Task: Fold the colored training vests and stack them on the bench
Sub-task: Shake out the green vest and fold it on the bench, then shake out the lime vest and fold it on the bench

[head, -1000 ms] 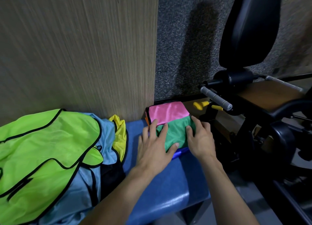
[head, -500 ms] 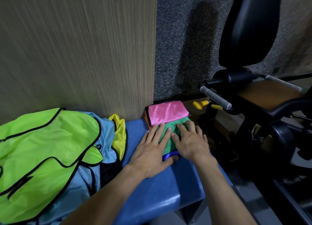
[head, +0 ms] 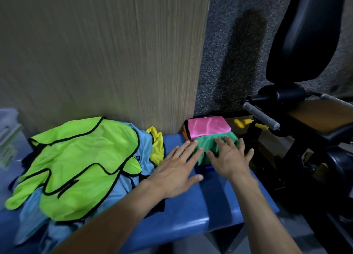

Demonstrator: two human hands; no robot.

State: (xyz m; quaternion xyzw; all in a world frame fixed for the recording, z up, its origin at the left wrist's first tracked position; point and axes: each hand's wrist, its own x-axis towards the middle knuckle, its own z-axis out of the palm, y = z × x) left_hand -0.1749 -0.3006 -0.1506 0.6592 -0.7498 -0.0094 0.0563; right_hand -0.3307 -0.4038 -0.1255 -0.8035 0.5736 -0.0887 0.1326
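A folded green vest (head: 208,145) lies at the right end of the blue bench (head: 187,208), beside a folded pink vest (head: 207,127) with an orange edge under it. A dark blue folded piece peeks out beneath the green one. My left hand (head: 177,169) lies flat with straight fingers, its fingertips on the green vest's left edge. My right hand (head: 229,158) rests flat on the green vest with spread fingers. To the left sits a loose pile: a lime vest (head: 80,162) on top of a light blue vest (head: 147,145), a yellow vest (head: 157,147) and something black.
A wood-grain panel (head: 105,53) rises behind the bench. Black exercise equipment with a padded backrest (head: 309,30), a grey handle (head: 260,116) and yellow knobs stands close on the right. A translucent plastic box (head: 8,131) sits at the far left.
Both hands slid back toward me over the green vest; my left hand has come partly off it onto the bench, and my right hand moved left to the vest's middle.
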